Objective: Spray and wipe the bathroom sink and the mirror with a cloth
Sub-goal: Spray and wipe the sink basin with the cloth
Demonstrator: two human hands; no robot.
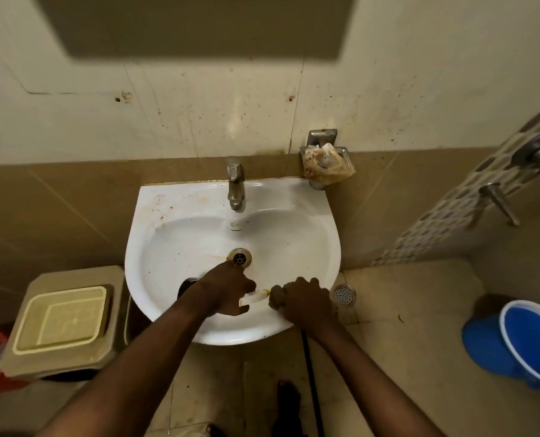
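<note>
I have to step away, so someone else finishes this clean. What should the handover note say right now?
Left hand: holds the white spray bottle over the front of the sink.
Right hand: curled in a fist at the bottle's nozzle end; what it grips is hidden.
Cloth: not visible.
Done: hard to tell; brown stains remain on the sink's back left ledge and by the drain.
Left: spray and wipe the sink, then the mirror above.
</note>
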